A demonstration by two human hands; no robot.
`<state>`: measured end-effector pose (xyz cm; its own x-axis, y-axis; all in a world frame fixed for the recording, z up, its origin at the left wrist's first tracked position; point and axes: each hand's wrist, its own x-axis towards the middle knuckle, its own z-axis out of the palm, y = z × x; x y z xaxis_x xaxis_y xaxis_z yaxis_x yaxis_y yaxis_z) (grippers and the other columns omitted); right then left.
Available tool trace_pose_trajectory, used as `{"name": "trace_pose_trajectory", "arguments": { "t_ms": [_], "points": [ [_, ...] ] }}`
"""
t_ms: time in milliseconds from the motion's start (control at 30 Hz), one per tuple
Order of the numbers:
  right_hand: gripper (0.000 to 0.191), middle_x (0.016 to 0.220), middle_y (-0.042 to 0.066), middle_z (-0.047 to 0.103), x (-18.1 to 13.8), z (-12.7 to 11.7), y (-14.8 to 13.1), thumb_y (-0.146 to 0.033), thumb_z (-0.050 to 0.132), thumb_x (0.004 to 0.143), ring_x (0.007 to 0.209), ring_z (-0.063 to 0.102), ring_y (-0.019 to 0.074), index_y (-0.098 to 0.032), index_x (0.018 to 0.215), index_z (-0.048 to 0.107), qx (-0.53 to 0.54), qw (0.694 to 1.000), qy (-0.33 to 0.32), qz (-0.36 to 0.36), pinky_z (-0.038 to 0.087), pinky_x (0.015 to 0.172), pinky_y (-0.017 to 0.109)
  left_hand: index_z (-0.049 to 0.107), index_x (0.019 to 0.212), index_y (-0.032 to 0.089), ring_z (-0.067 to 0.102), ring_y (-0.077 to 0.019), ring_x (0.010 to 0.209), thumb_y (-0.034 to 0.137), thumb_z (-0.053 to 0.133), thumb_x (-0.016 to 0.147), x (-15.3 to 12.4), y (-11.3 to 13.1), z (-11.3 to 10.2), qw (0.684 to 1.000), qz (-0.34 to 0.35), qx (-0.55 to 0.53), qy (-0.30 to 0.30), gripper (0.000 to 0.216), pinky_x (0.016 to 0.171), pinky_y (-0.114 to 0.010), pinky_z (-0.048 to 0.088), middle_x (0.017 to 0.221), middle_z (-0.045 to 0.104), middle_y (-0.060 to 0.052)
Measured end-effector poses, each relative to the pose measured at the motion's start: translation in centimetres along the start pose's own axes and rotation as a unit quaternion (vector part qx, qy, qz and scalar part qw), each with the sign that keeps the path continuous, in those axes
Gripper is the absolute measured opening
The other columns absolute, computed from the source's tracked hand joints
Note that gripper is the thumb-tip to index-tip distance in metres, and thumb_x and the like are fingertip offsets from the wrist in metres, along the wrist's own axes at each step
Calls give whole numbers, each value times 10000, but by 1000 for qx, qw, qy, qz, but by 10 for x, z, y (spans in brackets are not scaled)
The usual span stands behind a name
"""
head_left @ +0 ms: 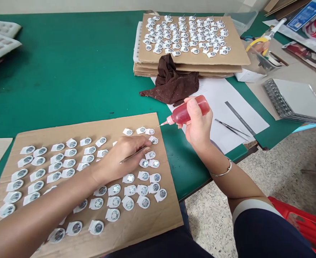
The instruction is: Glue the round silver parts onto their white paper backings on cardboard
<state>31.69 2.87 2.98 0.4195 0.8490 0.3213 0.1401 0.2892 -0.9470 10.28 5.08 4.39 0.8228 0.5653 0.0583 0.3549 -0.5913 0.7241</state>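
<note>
My left hand is closed around a pair of metal tweezers, its fingertips beside a small round metal part on a white tab. Whether the tweezers grip that part, I cannot tell. In my right hand is a red squeeze bottle, tilted with its thin needle tip pointing left and down. The needle ends just above the right edge of a cardboard sheet. Several rows of the same round parts lie on the sheet, some hidden under my left forearm.
Behind stands a stack of cardboard sheets bearing more parts. A brown cloth lies before it. On white paper are a second pair of tweezers and a dark strip. White foam trays sit far left.
</note>
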Motion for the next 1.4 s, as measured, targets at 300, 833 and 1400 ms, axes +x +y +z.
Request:
{"name": "trace_pose_trajectory", "arguments": {
  "t_ms": [300, 833, 1400],
  "points": [
    [315, 590, -24, 543, -2, 2, 1, -560, 476, 852, 557, 642, 197, -255, 926, 438, -10, 1000, -14, 22, 409, 338, 274, 568, 922, 181, 546, -131, 654, 133, 440, 883, 0, -3, 3, 999, 43, 30, -9, 142, 582, -271, 403, 761, 604, -17],
    [289, 665, -11, 564, -16, 19, 2, -410, 714, 683, 614, 563, 153, -210, 769, 523, -115, 990, -74, -11, 488, 601, 314, 521, 795, 101, 606, -267, 850, -58, 325, 741, -11, 5, 26, 949, 152, 275, -29, 258, 669, -379, 526, 794, 598, -148],
    [261, 703, -27, 586, -17, 19, 5, -357, 714, 690, 611, 553, 119, -196, 785, 533, -134, 986, -98, -33, 468, 595, 266, 556, 864, 8, 641, -259, 712, -100, 322, 733, -13, 7, 37, 895, 216, 387, 45, 289, 538, -351, 532, 856, 636, -224]
  ]
}}
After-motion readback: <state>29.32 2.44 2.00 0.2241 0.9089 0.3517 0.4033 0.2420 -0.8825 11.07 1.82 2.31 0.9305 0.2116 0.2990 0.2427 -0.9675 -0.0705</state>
